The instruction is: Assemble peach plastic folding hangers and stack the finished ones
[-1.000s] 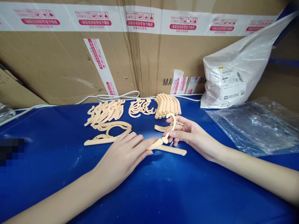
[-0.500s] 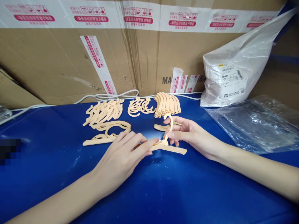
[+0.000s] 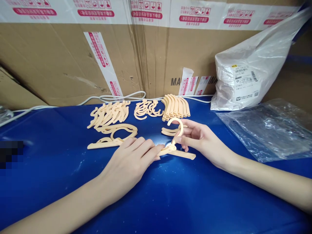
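My left hand (image 3: 136, 156) is closed over the left arm of a cream plastic folding hanger (image 3: 182, 154); the fingers cover most of that arm. The hanger's right arm shows on the blue surface. My right hand (image 3: 197, 135) pinches the hanger's hook (image 3: 179, 125) near its base, with the curl standing up and opening to the left. Just left of my left hand lie other hanger pieces joined together (image 3: 104, 144). Behind my right hand are a few loose curved arms (image 3: 168, 131), partly hidden by it.
At the back lie a heap of hanger arms (image 3: 109, 113), loose hooks (image 3: 142, 109) and a row of arms (image 3: 175, 107). A cardboard box (image 3: 156, 61) stands behind, with a white cable (image 3: 122, 97) along it. A white bag (image 3: 243, 74) and clear plastic film (image 3: 265, 136) are on the right.
The hook has turned in my right hand, so its curl now shows wider and leans more to the left. My left hand stays on the hanger arm. The view has shifted slightly.
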### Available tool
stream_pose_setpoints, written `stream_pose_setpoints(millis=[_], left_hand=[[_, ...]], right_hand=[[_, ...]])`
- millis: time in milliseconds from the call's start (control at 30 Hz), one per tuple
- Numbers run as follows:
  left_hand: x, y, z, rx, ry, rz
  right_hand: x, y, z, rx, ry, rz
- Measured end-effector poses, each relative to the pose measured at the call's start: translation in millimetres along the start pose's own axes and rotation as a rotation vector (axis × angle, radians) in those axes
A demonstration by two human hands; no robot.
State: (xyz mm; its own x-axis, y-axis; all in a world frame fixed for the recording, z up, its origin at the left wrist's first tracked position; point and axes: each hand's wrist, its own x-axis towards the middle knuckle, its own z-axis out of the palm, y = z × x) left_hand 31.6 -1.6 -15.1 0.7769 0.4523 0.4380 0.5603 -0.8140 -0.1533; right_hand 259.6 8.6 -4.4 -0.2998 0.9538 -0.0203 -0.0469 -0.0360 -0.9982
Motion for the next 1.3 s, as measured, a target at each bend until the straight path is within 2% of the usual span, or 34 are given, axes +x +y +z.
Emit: stream_pose_setpoints(millis=[500, 733, 867, 933, 1033, 1167, 1300], left_hand=[[0.9, 1.3, -2.6, 0.103, 0.018, 0.022], [1.7, 1.6, -3.5, 0.127, -0.005, 0.013], [3.0, 5.4, -6.0, 0.047, -0.003, -0.045], [3.8, 8.5, -9.4, -0.033, -0.017, -0.092], [5.5, 11.5, -15.4, -0.214, -0.099, -0.184], [9.3, 9.1, -21.7, -0.559, -0.209, -0.44], [15.2, 2.8, -25.6, -1.02, -0.258, -0.701]], right_hand=[[-7.9, -3.1, 8.7, -0.113, 0.07, -0.064], [-9.3, 0.6, 10.5, -0.07, 0.074, -0.003], [-8.4, 2.4, 9.0, -0.101, 0.039, 0.008], [-8.4, 2.6, 7.7, -0.225, 0.022, -0.024], [-9.0, 1.6, 4.7, -0.613, 0.001, -0.195], [-10.1, -0.7, 0.6, -1.069, -0.096, -0.441], [-10.6, -2.1, -1.9, -1.276, -0.174, -0.505]])
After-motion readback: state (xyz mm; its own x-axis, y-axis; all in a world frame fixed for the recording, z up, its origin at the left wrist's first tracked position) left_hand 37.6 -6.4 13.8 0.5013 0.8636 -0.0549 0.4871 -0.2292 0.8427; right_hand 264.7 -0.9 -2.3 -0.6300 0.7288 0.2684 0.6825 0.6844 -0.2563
